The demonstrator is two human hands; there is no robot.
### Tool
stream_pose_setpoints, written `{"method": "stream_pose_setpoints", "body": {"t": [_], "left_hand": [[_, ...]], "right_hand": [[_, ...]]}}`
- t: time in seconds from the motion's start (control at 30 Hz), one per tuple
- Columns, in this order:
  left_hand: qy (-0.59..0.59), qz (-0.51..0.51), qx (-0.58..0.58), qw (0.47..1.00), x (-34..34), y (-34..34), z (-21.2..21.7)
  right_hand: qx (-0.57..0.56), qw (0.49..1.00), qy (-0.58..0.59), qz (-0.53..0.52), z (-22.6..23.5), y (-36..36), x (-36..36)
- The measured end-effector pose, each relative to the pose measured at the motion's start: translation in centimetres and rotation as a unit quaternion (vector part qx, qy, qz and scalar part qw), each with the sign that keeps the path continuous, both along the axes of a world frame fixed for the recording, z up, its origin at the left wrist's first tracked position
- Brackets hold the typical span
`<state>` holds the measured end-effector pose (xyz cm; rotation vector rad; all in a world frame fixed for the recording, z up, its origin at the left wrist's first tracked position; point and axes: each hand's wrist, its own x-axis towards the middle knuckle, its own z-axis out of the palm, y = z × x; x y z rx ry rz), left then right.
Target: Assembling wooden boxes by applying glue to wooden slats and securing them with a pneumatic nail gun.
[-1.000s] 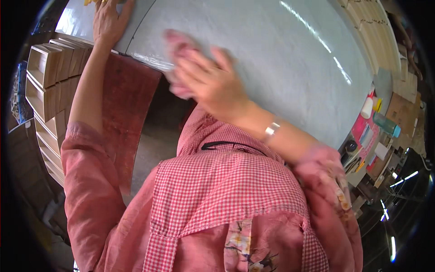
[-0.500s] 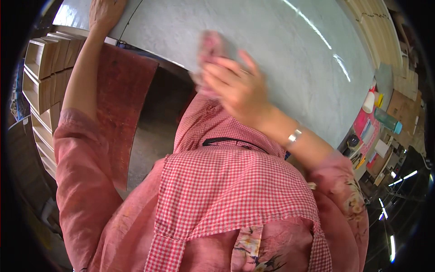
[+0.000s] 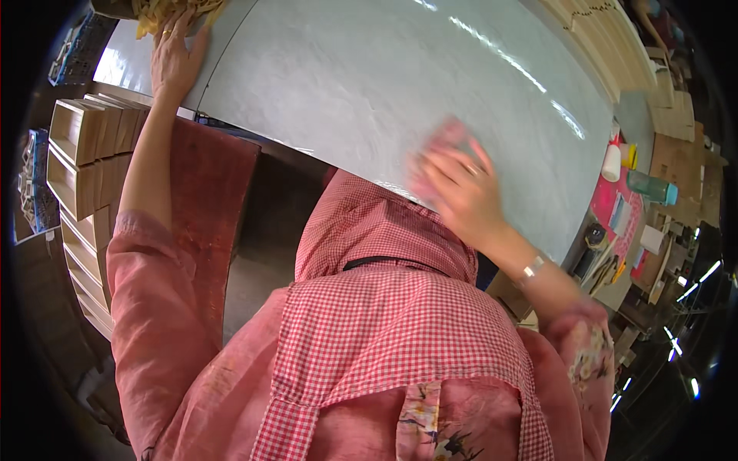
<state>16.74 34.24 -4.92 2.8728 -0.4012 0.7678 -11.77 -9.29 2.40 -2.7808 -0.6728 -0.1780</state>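
I note a large pale grey slab (image 3: 369, 84) on the bench. My left hand (image 3: 175, 61) lies flat, grip spread, on its far left corner. My right hand (image 3: 460, 192), grip pressed down, holds a pink cloth (image 3: 440, 147) at its near edge.
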Motion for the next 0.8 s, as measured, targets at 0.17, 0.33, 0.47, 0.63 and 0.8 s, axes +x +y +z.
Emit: {"method": "stream_pose_setpoints", "body": {"t": [0.17, 0.33, 0.47, 0.63, 0.8], "left_hand": [[0.022, 0.033, -0.004, 0.999, 1.0, 0.6, -1.5], [0.058, 0.031, -0.004, 0.998, 1.1, 2.6, -2.3], [0.049, -0.002, 0.001, 0.999, 1.3, 3.4, -1.8], [0.039, -0.031, -0.006, 0.999, 1.9, 4.0, -2.2], [0.044, -0.003, 0.002, 0.999, 3.0, 4.2, -3.3]], "right_hand": [[0.122, 0.989, -0.060, 0.049, -3.4, 14.0, 9.3], [0.125, 0.984, -0.127, -0.001, -4.3, 10.1, 5.1], [0.130, 0.966, -0.035, -0.222, -3.3, -7.1, -6.4], [-0.144, 0.825, -0.100, -0.538, -2.9, -17.5, -21.1], [0.007, 0.877, -0.011, -0.480, -1.3, -9.1, -16.9]]}}
